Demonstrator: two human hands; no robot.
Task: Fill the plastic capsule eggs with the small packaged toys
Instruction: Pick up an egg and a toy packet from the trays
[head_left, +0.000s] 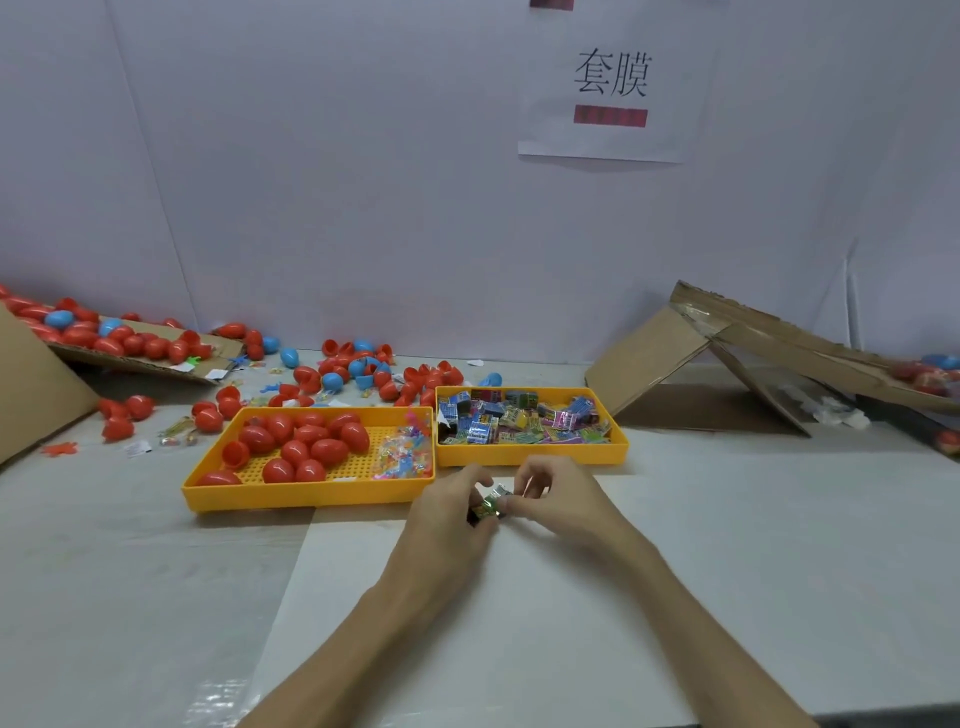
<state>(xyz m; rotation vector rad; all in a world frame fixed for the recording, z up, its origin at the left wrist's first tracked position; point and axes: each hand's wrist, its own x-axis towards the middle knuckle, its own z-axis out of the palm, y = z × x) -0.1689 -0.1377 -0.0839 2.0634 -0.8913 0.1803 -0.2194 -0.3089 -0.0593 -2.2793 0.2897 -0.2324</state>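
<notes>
My left hand and my right hand meet just in front of the two yellow trays, both pinching one small shiny green packaged toy. The left yellow tray holds several red capsule eggs and a heap of small clear-wrapped toys. In the right yellow tray lie many small colourful packaged toys. Whether an egg half sits under my fingers is hidden.
Loose red and blue eggs are scattered behind the trays and on a cardboard flap at the far left. A folded cardboard box stands at the right. A white wall with a paper sign closes the back.
</notes>
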